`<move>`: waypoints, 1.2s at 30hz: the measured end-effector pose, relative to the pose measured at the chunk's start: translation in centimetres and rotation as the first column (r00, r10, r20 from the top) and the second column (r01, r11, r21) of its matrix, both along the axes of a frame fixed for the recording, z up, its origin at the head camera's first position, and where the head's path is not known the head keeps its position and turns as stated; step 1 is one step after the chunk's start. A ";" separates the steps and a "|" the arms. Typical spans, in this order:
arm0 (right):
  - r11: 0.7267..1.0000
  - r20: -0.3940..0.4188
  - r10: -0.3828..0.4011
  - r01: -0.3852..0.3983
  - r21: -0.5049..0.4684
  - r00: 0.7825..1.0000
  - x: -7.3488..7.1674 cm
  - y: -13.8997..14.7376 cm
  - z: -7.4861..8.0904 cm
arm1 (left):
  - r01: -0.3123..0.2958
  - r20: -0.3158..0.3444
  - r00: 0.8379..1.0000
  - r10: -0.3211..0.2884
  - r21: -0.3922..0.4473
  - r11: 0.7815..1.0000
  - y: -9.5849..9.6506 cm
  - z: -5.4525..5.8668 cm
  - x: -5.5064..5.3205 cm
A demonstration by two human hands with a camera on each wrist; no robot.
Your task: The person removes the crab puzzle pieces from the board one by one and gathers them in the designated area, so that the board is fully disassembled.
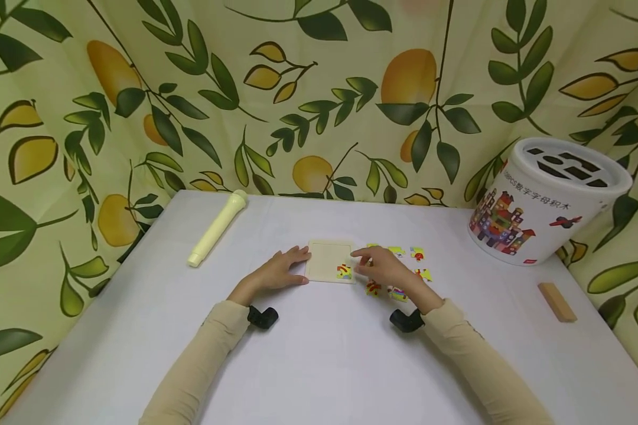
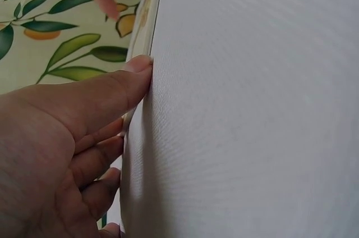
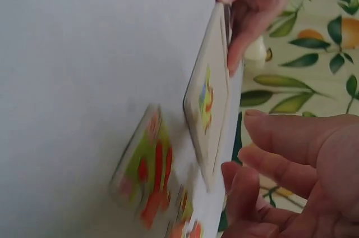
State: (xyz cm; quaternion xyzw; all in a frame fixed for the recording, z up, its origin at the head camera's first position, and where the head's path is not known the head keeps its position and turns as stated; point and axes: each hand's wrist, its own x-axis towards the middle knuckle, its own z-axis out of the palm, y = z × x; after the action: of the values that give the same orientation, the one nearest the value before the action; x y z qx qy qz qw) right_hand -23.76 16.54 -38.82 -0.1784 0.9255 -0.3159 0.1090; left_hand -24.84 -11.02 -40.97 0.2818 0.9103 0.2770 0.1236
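Observation:
A small pale wooden puzzle tray [image 1: 320,258] lies on the table, with one colourful jigsaw piece [image 1: 344,271] in its near right corner. My left hand [image 1: 275,271] touches the tray's left edge, its thumb spread apart from the fingers. Just off the right edge is my right hand [image 1: 387,268], its fingers loosely bent and nothing seen between them in the right wrist view. Several loose jigsaw pieces, among them a red and yellow one [image 1: 373,288], lie under and around that hand. Close to the tray in the right wrist view is a blurred green and red piece [image 3: 147,165].
A pale yellow microphone-shaped stick [image 1: 217,229] lies at the back left. At the right stand a large white tub [image 1: 542,203] with a slotted lid and, nearer, a small wooden block [image 1: 557,302]. Leaf-patterned cloth [image 1: 319,118] hangs behind the white table.

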 end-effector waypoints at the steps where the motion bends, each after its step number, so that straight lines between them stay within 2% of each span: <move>1: 1.000 -0.005 -0.001 0.001 0.019 1.000 -0.1 -0.6 0.0 | 0.002 -0.001 1.000 -0.002 0.004 1.000 0.0 0.0 0.0; 7: 0.992 -0.016 -0.059 0.061 0.107 0.998 -0.1 -3.0 -0.5 | 0.001 -0.009 1.000 0.000 0.018 1.000 -0.2 -0.1 0.3; 15: 0.986 -0.049 -0.089 0.095 0.140 0.995 0.0 -3.6 -1.2 | 0.001 -0.022 1.000 0.000 0.025 1.000 -0.3 -0.3 0.3; 26: 0.984 -0.025 -0.107 0.110 0.144 0.994 0.0 -3.6 -1.0 | 0.005 -0.018 1.000 -0.005 0.016 1.000 0.1 0.0 0.6; 36: 0.989 -0.071 -0.102 0.109 0.100 0.992 -0.1 -3.5 -1.2 | 0.000 -0.019 1.000 0.001 0.011 1.000 0.0 0.2 0.5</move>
State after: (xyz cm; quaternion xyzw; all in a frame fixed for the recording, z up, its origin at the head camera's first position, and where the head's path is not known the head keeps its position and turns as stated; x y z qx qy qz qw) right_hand -23.82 13.05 -39.98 -0.1337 0.9519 -0.2665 0.0707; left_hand -24.31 -10.97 -40.79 0.2848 0.9099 0.2794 0.1134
